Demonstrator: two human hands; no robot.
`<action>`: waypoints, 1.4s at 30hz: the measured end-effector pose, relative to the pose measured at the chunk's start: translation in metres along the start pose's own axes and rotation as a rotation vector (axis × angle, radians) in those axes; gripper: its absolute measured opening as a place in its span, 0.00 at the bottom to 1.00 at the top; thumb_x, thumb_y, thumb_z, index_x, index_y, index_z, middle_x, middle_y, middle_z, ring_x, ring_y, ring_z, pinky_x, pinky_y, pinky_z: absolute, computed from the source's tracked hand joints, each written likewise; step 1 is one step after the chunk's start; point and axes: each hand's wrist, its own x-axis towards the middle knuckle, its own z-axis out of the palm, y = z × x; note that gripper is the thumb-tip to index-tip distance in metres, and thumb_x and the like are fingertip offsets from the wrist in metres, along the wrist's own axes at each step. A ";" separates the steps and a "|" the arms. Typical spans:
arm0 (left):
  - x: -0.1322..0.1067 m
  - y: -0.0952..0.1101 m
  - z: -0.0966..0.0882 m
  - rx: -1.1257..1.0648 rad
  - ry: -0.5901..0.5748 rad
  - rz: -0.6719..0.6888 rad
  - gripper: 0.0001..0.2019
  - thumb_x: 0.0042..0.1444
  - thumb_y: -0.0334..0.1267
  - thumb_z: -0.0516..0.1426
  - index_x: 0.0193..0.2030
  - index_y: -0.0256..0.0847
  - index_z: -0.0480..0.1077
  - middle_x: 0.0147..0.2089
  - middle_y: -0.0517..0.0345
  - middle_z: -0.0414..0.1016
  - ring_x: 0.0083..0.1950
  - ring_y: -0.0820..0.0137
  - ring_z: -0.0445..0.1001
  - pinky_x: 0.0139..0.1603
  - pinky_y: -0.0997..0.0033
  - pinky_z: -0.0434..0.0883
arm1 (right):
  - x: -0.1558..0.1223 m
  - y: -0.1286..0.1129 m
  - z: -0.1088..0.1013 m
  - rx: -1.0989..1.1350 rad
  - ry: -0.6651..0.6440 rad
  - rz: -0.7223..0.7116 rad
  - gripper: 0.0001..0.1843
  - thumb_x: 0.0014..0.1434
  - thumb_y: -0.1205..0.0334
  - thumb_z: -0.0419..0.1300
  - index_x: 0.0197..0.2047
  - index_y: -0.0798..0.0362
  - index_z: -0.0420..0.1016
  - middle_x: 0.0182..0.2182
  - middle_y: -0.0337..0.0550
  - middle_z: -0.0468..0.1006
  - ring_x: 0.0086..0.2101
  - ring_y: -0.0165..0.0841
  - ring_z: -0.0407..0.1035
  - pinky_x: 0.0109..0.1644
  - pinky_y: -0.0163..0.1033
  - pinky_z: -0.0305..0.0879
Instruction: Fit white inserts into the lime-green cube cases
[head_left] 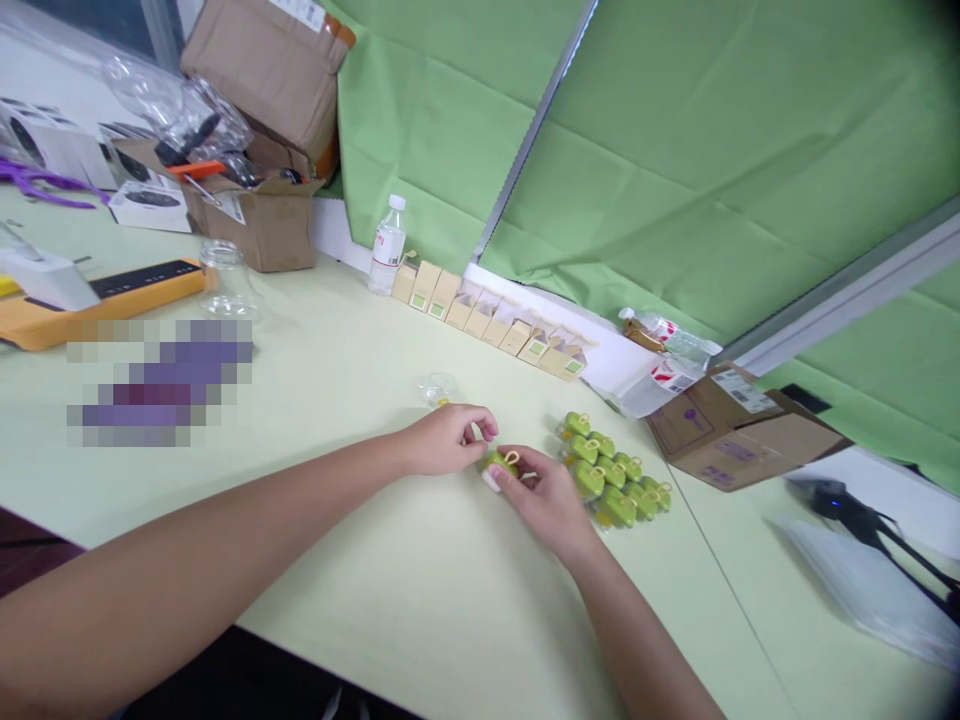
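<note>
My right hand (546,498) is closed around a small green case (496,462) with a pale yellow loop standing up from it. Just left of the case, my left hand (452,438) has its fingers loosely curled, with a gap between thumb and fingers and nothing visible in them. Whether its thumb touches the case I cannot tell. Behind the left hand lies a clear plastic piece (437,386) with a bit of yellow by it. To the right of my right hand, several similar green cases (613,470) with loops stand grouped on the table.
A row of small beige boxes (487,318) and a water bottle (387,248) stand along the back. Cardboard boxes (266,228) sit back left, another carton (739,428) at right. A glass jar (223,280) and orange power strip (142,290) are at left, a clear plastic bag (862,590) far right.
</note>
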 end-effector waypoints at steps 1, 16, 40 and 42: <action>0.000 0.000 0.000 -0.002 -0.001 -0.002 0.09 0.54 0.32 0.56 0.43 0.41 0.71 0.44 0.57 0.77 0.34 0.73 0.74 0.34 0.74 0.71 | 0.002 0.001 -0.001 -0.019 0.032 0.012 0.21 0.57 0.47 0.64 0.47 0.52 0.79 0.34 0.43 0.79 0.30 0.34 0.68 0.34 0.39 0.65; 0.001 0.004 -0.001 -0.032 0.020 -0.054 0.08 0.59 0.40 0.56 0.43 0.41 0.72 0.42 0.57 0.77 0.34 0.73 0.72 0.33 0.75 0.69 | -0.006 -0.014 -0.008 0.613 -0.071 0.251 0.20 0.55 0.45 0.67 0.40 0.55 0.79 0.32 0.42 0.76 0.31 0.30 0.65 0.34 0.35 0.61; -0.005 0.033 0.010 -0.203 0.016 -0.017 0.09 0.59 0.43 0.59 0.40 0.40 0.71 0.40 0.58 0.75 0.36 0.72 0.74 0.37 0.73 0.70 | -0.008 -0.025 -0.005 1.084 -0.267 0.559 0.17 0.65 0.46 0.56 0.39 0.52 0.75 0.28 0.42 0.79 0.23 0.27 0.66 0.28 0.31 0.64; -0.005 0.032 0.009 -0.207 0.012 -0.023 0.09 0.59 0.43 0.59 0.39 0.39 0.71 0.39 0.58 0.75 0.34 0.73 0.73 0.36 0.73 0.70 | -0.009 -0.025 -0.003 1.072 -0.274 0.554 0.17 0.65 0.46 0.56 0.40 0.52 0.75 0.28 0.42 0.79 0.23 0.27 0.66 0.29 0.31 0.64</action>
